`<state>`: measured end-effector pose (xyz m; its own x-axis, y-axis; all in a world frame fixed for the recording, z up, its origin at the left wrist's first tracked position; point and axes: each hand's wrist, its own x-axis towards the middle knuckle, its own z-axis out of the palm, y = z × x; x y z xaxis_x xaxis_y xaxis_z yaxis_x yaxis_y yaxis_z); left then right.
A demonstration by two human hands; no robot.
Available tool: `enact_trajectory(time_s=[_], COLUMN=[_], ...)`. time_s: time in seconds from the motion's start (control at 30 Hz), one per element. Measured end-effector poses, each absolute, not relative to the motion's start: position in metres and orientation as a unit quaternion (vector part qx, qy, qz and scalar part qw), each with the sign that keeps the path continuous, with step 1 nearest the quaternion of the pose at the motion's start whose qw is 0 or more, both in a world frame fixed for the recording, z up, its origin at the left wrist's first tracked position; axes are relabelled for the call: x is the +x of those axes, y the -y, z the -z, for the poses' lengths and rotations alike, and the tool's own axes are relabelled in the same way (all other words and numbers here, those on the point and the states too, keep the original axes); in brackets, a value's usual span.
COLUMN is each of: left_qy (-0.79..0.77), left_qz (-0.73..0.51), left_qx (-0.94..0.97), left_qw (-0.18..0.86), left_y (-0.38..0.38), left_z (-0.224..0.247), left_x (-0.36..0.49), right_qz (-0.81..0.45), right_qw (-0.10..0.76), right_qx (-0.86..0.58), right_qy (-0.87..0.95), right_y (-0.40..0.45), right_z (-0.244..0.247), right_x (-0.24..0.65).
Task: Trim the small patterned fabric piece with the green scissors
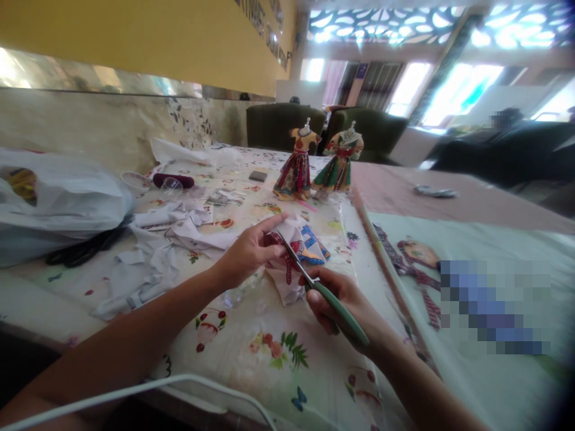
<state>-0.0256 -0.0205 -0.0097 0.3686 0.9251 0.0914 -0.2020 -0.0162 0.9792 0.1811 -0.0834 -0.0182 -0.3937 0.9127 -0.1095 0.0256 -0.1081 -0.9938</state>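
Observation:
My right hand (344, 299) is closed round the green handles of a pair of scissors (339, 314), whose blades point up and to the left. Between finger and thumb, my left hand (251, 248) pinches a piece of patterned fabric (309, 245) in red, blue and white. The scissor blades lie against this fabric, close to my left fingers. A pale strip hangs below it toward the table. Some of the fabric is hidden behind my hands and the blades.
Two small dress forms in colourful dresses, one red (294, 167) and one green (340, 161), stand at the back. White scraps (153, 257) lie left, beside a plastic bag (58, 200). Patterned fabric pieces (417, 257) lie on the right. A white cable (179, 378) crosses the front.

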Motion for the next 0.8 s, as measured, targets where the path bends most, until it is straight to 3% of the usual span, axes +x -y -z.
enact_trajectory(time_s=[0.8], left_qy=[-0.308], left_qz=[-0.447], left_qx=[0.515], left_qw=[0.664], left_y=[0.0267], left_z=[0.0054], left_x=[-0.0216], right_qz=[-0.633], right_qw=[0.351], right_qx=[-0.392], right_qy=[0.568], right_y=[0.0821], right_z=[0.0211], right_x=[0.1817])
